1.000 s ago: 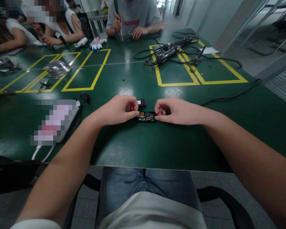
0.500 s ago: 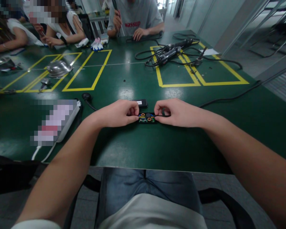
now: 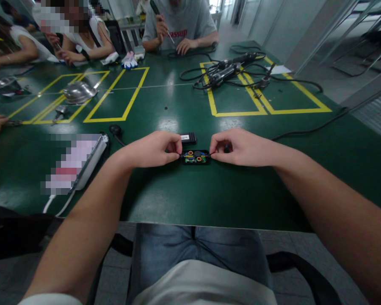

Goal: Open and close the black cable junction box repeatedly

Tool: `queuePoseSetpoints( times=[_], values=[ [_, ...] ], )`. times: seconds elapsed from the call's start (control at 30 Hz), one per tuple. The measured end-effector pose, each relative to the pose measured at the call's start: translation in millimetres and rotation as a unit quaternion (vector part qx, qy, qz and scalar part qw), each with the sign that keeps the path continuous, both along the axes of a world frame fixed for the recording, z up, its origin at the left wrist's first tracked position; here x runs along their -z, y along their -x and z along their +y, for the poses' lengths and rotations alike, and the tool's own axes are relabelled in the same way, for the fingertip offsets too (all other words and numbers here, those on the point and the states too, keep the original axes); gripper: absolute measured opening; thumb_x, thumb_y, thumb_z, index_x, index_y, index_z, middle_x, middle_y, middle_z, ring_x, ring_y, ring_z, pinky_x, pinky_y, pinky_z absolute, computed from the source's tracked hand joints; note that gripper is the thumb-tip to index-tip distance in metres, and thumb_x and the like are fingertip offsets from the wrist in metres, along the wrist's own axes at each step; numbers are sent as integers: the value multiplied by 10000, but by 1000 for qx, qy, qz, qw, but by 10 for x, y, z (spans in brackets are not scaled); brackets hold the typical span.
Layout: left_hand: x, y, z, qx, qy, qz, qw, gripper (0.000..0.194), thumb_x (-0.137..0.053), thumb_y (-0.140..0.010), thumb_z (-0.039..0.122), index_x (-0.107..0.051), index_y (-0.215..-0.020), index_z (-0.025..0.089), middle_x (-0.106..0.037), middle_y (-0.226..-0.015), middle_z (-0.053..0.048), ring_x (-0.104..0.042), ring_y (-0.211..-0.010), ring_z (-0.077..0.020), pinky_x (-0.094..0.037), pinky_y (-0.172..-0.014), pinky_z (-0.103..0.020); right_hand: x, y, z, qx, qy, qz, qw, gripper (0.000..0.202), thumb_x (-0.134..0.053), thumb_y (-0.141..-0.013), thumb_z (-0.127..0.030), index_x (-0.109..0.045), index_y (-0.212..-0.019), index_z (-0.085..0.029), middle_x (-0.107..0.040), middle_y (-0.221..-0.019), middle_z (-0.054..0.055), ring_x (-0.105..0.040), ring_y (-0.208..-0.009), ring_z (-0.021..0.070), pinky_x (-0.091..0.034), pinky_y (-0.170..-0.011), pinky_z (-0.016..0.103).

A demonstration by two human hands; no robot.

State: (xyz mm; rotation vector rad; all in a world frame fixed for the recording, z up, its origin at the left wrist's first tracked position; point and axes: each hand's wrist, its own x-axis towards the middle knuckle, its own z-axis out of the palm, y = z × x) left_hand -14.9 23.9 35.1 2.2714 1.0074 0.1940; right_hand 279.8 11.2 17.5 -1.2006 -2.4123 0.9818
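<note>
A small open black housing (image 3: 195,162) lies on the green table in front of me. Inside it sits a circuit board (image 3: 190,160) with copper-coloured coils and coloured wires. At its left end, my left hand (image 3: 152,149) is closed in a pinch on a black cable. My right hand (image 3: 241,147) pinches another black cable at the opposite end. Just behind the housing rests a black cover (image 3: 189,138) with a white label, partly hidden by my left fingers. A black plug (image 3: 114,129) lies left of my left hand, its cord running towards that hand.
A phone (image 3: 71,163) on a white block lies at left, with white cables. Further back are a metal bowl-like part (image 3: 79,92), gloves (image 3: 129,60) and black tools with tangled cords (image 3: 224,74). Across the table a person (image 3: 180,29) holds a screwdriver (image 3: 155,7); others sit at left.
Both my hands have drawn slightly apart, uncovering the housing's two ends. The person opposite has tilted the screwdriver. Another person's hand has come into view at the left edge.
</note>
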Motion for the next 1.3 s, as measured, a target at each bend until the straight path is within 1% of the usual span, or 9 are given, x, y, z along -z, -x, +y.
queuePoseSetpoints(
  times=[0.27,0.4,0.5,0.57,0.73,0.9,0.97,1.07,1.3],
  values=[
    [16,35,16,-1,-13,4,1000,81,-688,-885,214,-768,-890,200,-774,-816,-11,-700,-735,-180,-514,-725,-300,36,13,-14,14,-1,5,1000,114,-741,-862,-350,-740,-857,-236,-679,-695,-11,-615,-665,176,-453,-673,331],
    [84,-10,31,-19,-140,16,990,81,-734,-884,239,-809,-891,211,-763,-1069,-68,-721,-1030,-260,-573,-999,-405,51,27,-16,19,-9,6,1000,117,-749,-870,-355,-737,-857,-239,-688,-715,-3,-625,-680,183,-457,-687,338],
    [206,-70,77,-102,-213,11,972,196,-736,-945,274,-833,-1094,190,-743,-1240,-121,-692,-1221,-323,-541,-1173,-514,58,36,-15,16,-21,4,1000,106,-741,-881,-346,-732,-866,-242,-701,-739,5,-636,-699,191,-465,-701,342],
    [291,-93,114,-112,-219,7,969,301,-738,-978,283,-826,-1255,207,-737,-1406,-138,-663,-1357,-345,-501,-1255,-552,65,42,-15,17,-28,3,999,91,-743,-880,-332,-724,-866,-244,-704,-749,7,-639,-712,195,-468,-710,343],
    [355,-79,152,-98,-198,11,975,457,-759,-989,292,-793,-1436,205,-832,-1326,-123,-746,-1239,-319,-548,-1191,-518,74,63,-21,16,-26,5,1000,75,-728,-880,-314,-705,-888,-244,-702,-769,10,-640,-732,201,-478,-726,348],
    [194,-68,51,-88,-186,-67,976,559,-777,-971,382,-782,-1486,165,-823,-1300,-128,-753,-1147,-284,-590,-1050,-419,48,47,-27,17,-18,3,1000,176,-767,-862,-352,-659,-958,-251,-693,-826,14,-630,-752,208,-489,-730,349],
    [122,-82,-8,-64,-166,-93,980,541,-783,-964,416,-804,-1452,183,-816,-1294,-116,-748,-1114,-272,-594,-970,-385,34,35,-31,17,-18,-6,1000,243,-802,-833,-359,-639,-980,-256,-694,-862,17,-631,-771,216,-490,-741,353],
    [75,-117,-73,-21,-129,-82,988,453,-809,-937,413,-853,-1336,205,-811,-1228,-93,-746,-1075,-261,-590,-982,-387,30,28,-35,13,-17,-28,999,341,-846,-803,-390,-634,-1036,-262,-697,-896,11,-631,-784,223,-472,-742,354],
    [145,-167,-76,9,-83,-28,996,409,-833,-902,370,-856,-1285,227,-791,-1157,-71,-746,-998,-254,-595,-988,-400,82,38,-28,5,-17,-38,999,498,-889,-816,-538,-680,-1167,-253,-712,-906,1,-642,-780,224,-440,-727,346]
  ],
)
